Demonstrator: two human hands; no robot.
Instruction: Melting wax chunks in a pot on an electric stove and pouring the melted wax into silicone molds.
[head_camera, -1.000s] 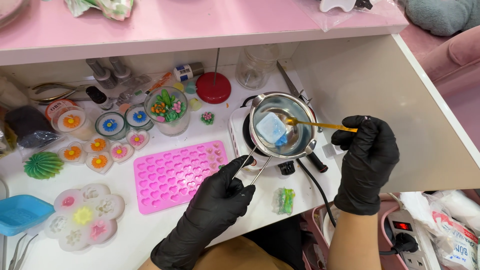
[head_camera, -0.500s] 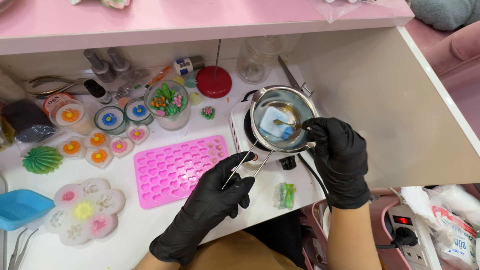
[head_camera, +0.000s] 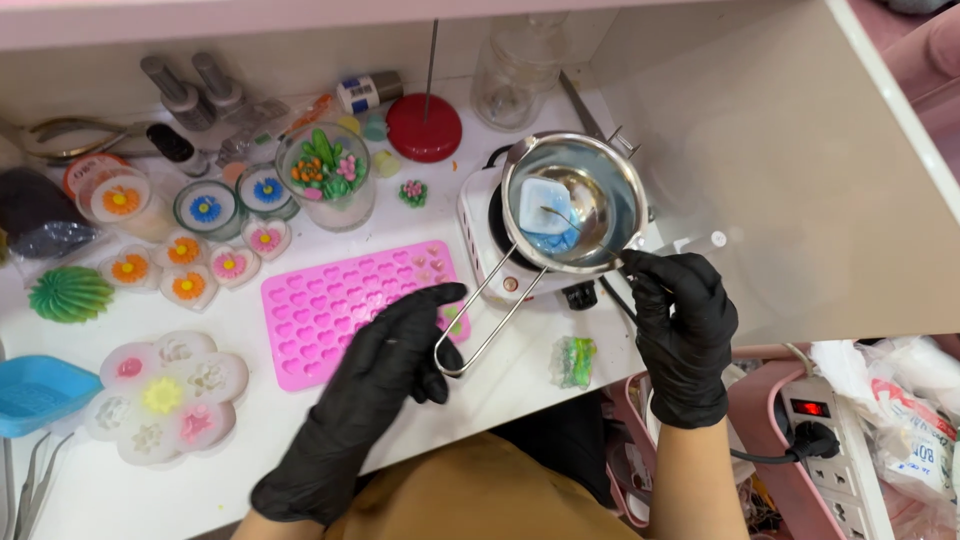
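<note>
Your left hand (head_camera: 375, 385) pinches the melting pot (head_camera: 572, 205) wire handle (head_camera: 480, 325), steadying it, while your right hand (head_camera: 683, 325) fingers curl at its near rim.

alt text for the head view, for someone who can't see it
Two black-gloved hands work at a small steel melting pot on a white hotplate: the left hand holds the pot's wire handle, the right hand rests at its rim. A pale blue block sits inside; a pink heart mould lies alongside.
</note>
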